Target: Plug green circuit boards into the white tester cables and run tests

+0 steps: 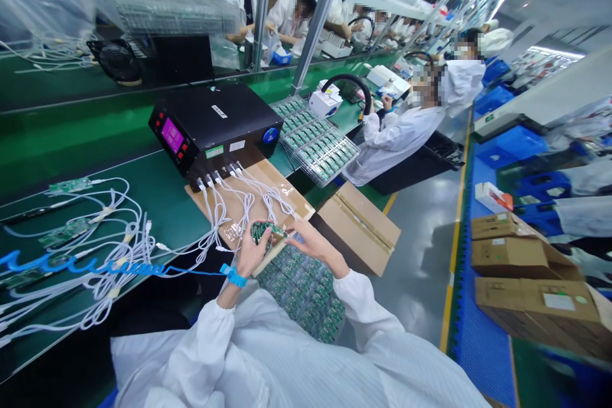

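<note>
In front of my body, my left hand [249,254] is closed around a green circuit board [262,231]; whether a second board lies under it I cannot tell. My right hand [310,241] meets the right end of this board with thumb and fingers pinched together. A blue wrist strap [234,275] with a coiled cord circles my left wrist. Below both hands sits a tray of green circuit boards [306,293], close to my lap. White cables [246,204] run from a black test box [220,118] with a lit magenta screen, just beyond my hands.
Tangled white cables [129,255] and several boards [69,186] lie on the green bench at left. Clear trays of boards [318,140] stand right of the box. A cardboard box [356,226] is at right. A co-worker in white [396,134] sits farther along the bench.
</note>
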`<state>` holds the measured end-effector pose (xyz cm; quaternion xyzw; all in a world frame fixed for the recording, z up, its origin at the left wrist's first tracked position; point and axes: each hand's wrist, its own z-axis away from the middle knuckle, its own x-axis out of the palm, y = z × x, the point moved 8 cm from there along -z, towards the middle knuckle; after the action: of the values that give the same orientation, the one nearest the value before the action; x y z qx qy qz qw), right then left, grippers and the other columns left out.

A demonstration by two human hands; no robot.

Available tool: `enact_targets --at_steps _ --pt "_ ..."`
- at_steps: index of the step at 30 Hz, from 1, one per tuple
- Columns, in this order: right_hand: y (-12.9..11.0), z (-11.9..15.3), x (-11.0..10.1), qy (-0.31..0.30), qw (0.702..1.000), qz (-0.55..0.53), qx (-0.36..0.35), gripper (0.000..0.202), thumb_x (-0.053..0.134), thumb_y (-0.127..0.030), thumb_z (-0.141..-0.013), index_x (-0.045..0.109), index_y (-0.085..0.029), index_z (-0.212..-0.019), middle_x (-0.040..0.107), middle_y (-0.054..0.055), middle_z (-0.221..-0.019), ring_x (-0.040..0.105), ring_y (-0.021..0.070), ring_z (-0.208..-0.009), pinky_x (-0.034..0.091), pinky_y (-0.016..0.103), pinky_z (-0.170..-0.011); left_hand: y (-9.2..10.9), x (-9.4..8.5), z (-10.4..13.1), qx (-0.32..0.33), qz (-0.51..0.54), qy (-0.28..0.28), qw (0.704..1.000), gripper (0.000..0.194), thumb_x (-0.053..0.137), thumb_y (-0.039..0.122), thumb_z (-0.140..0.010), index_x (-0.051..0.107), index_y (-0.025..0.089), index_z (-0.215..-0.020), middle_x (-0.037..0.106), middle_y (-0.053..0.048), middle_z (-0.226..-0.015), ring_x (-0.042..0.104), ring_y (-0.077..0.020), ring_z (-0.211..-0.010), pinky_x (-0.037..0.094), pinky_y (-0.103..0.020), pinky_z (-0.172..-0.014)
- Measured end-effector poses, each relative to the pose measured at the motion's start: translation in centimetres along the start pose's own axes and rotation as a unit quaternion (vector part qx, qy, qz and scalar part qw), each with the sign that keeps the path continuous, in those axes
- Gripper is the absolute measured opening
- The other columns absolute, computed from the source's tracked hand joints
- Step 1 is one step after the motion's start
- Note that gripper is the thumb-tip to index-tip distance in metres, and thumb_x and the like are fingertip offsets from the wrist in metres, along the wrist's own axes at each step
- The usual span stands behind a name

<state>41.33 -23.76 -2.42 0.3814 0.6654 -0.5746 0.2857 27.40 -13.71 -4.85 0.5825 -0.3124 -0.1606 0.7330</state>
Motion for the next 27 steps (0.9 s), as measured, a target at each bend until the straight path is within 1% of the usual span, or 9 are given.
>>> enact_targets --at_steps 3,8,11,13,15,19,22,25,27 --pt "0.4 0.6 0.8 -0.021 1.0 0.02 0.001 0.028 0.053 -0.044 -0.105 0.066 -0.019 -0.103 0.071 0.01 -0.096 0.064 0.0237 -0.095 0.053 0.039 -0.089 -0.1 -0.2 -0.1 -0.005 0.007 0.002 1.0 0.043 0.075 0.053 -0.086 0.055 0.021 -0.108 0.072 -0.012 -0.125 0.072 -0.0162 -0.081 0.06 -0.033 -0.079" --pt "1.0 0.6 1.6 -0.029 0.999 0.002 0.043 0.026 0.048 -0.034 -0.108 0.07 -0.019 -0.111 0.071 0.007 -0.086 0.065 0.02 -0.088 0.052 0.034 -0.088 -0.4 -0.5 -0.2 0.008 0.004 0.005 1.0 0.04 0.073 0.051 -0.089 0.055 0.021 -0.109 0.071 -0.012 -0.126 0.072 -0.0138 -0.077 0.059 -0.033 -0.084" --pt "1.1 0.6 2.2 -0.053 0.998 -0.003 0.037 0.029 0.051 -0.032 -0.107 0.067 -0.019 -0.128 0.072 0.005 -0.082 0.064 0.0203 -0.088 0.052 0.035 -0.091 -0.4 -1.3 -0.5 0.016 0.027 0.051 0.998 0.045 0.074 0.056 -0.087 0.053 0.022 -0.108 0.073 -0.012 -0.124 0.073 -0.0147 -0.077 0.059 -0.033 -0.083" --pt "1.2 0.6 2.3 -0.061 0.998 0.004 0.036 0.036 0.05 -0.032 -0.108 0.063 -0.021 -0.139 0.072 0.005 -0.085 0.064 0.0207 -0.09 0.052 0.037 -0.091 0.1 -2.3 -0.5 0.025 0.043 0.095 0.994 0.048 0.075 0.057 -0.085 0.053 0.022 -0.109 0.074 -0.012 -0.122 0.074 -0.0171 -0.085 0.06 -0.033 -0.082" --pt "0.9 0.6 1.8 -0.052 0.998 0.021 0.035 0.038 0.05 -0.035 -0.107 0.063 -0.023 -0.141 0.073 0.007 -0.092 0.063 0.0216 -0.092 0.053 0.039 -0.092 0.9 -3.1 -0.2 0.022 0.061 0.118 0.991 0.047 0.076 0.056 -0.085 0.055 0.023 -0.111 0.075 -0.011 -0.119 0.074 -0.0196 -0.097 0.06 -0.032 -0.085" --pt "-1.3 0.7 -0.2 -0.038 0.997 0.064 0.03 0.047 0.061 -0.046 -0.101 0.063 -0.024 -0.143 0.074 0.013 -0.117 0.061 0.0278 -0.108 0.051 0.049 -0.1 1.9 -2.5 0.9 -0.088 0.176 0.075 0.977 0.043 0.075 0.053 -0.085 0.059 0.023 -0.112 0.078 -0.007 -0.111 0.075 -0.0224 -0.101 0.061 -0.035 -0.087" --pt "-2.9 1.7 -2.9 0.014 0.99 0.075 0.123 0.047 0.056 -0.049 -0.103 0.063 -0.024 -0.141 0.068 0.017 -0.133 0.061 0.0325 -0.117 0.05 0.055 -0.102 2.5 -1.5 2.2 -0.163 0.241 0.047 0.956 0.038 0.073 0.05 -0.085 0.062 0.02 -0.105 0.078 -0.008 -0.103 0.076 -0.0238 -0.099 0.062 -0.037 -0.089" --pt "-5.1 3.7 -4.3 0.098 0.967 -0.029 0.233 0.045 0.047 -0.049 -0.107 0.063 -0.022 -0.139 0.064 0.017 -0.136 0.06 0.031 -0.125 0.048 0.054 -0.108 2.7 -0.9 3.6 -0.181 0.222 0.052 0.957 0.035 0.072 0.048 -0.086 0.062 0.02 -0.105 0.078 -0.007 -0.099 0.076 -0.0243 -0.1 0.062 -0.039 -0.091" --pt "-7.3 4.0 -2.2 0.101 0.939 -0.224 0.242 0.049 0.045 -0.052 -0.107 0.055 -0.023 -0.145 0.064 0.013 -0.135 0.064 0.0229 -0.119 0.054 0.043 -0.104 2.8 -0.5 4.5 -0.158 0.164 0.05 0.972 0.034 0.07 0.049 -0.09 0.061 0.022 -0.108 0.078 -0.005 -0.1 0.076 -0.0244 -0.103 0.061 -0.041 -0.096"
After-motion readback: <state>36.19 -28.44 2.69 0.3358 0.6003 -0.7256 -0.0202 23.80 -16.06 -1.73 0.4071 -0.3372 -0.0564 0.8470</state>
